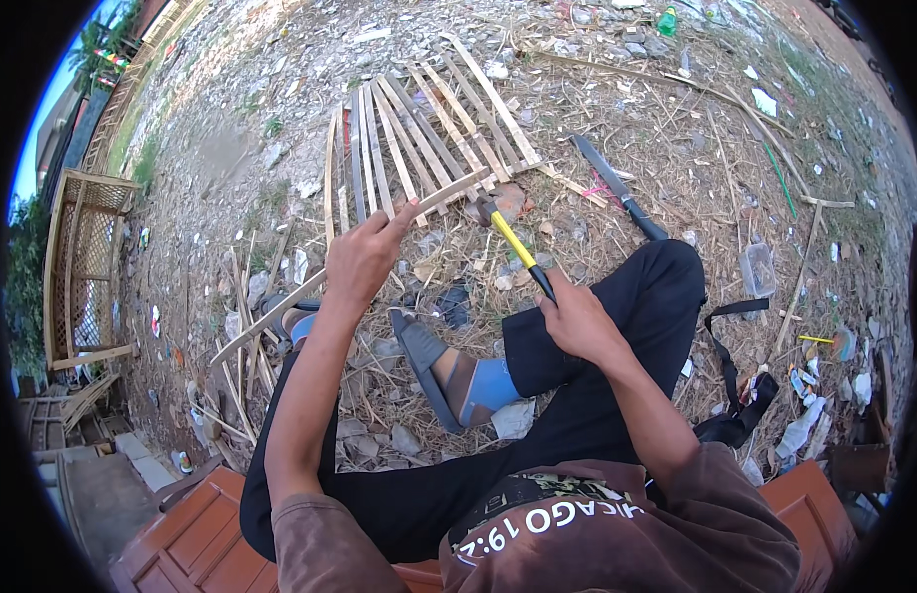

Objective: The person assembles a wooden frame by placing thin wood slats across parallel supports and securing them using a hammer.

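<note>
My left hand (365, 259) is closed around a long, thin wooden slat (291, 300), which runs slantwise from beside my left leg up to the laid-out slats. A hammer (513, 241) with a yellow and black handle is in my right hand (583, 318). Its head rests by the far end of the held slat, near a reddish-brown stone (511, 201). Beyond my hands, several bamboo or wooden slats (391, 138) lie side by side in a fan on the ground, with a crosswise strip (523, 166) at their near ends.
A large knife (617, 183) with a black handle lies right of the slats. Loose sticks (249, 366) lie by my left foot. A clear plastic container (758, 270) and a black strap (740, 385) are at right. A lattice panel (88, 267) stands far left. Rubble and litter cover the ground.
</note>
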The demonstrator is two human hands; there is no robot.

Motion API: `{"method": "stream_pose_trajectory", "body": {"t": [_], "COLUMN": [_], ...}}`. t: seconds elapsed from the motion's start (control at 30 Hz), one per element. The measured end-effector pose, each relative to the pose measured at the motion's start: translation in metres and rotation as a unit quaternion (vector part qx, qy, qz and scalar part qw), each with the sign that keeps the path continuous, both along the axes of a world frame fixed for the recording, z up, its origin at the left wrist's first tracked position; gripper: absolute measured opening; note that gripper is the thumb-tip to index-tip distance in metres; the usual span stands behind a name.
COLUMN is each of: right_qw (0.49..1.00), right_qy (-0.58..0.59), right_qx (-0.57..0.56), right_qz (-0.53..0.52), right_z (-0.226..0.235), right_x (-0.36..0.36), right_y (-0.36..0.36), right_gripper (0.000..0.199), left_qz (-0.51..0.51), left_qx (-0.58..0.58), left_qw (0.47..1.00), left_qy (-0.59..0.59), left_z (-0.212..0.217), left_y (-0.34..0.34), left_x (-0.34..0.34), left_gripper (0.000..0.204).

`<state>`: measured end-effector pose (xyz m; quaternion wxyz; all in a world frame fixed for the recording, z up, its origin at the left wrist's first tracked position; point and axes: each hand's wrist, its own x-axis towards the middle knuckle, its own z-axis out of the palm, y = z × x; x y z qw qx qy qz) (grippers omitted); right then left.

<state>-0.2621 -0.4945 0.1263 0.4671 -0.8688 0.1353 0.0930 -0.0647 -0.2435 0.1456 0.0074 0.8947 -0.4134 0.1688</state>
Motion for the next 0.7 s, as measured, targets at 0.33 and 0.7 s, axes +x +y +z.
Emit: {"method": "stream_pose_trajectory", "body": {"t": [0.33,0.7], "right_qw": [1.000,1.000], "right_qy": [-0.006,0.009], "right_qx": [-0.008,0.024], "right_qz": [-0.013,-0.009], "right_z": [-0.017,-0.013], "right_x": [-0.009,-0.004], "right_y": [0.003,0.011], "right_gripper": [0.031,0.023], "left_qz": [0.009,0.032], "left_qx": [-0.056,-0.047], "left_qw": [0.994,0.995], "left_qy": [0.089,0.084], "left_z": [-0.008,-0.015], "left_y": [-0.002,0.000], "left_x": [-0.008,-0.017], "left_gripper": [0.031,0.032]}}
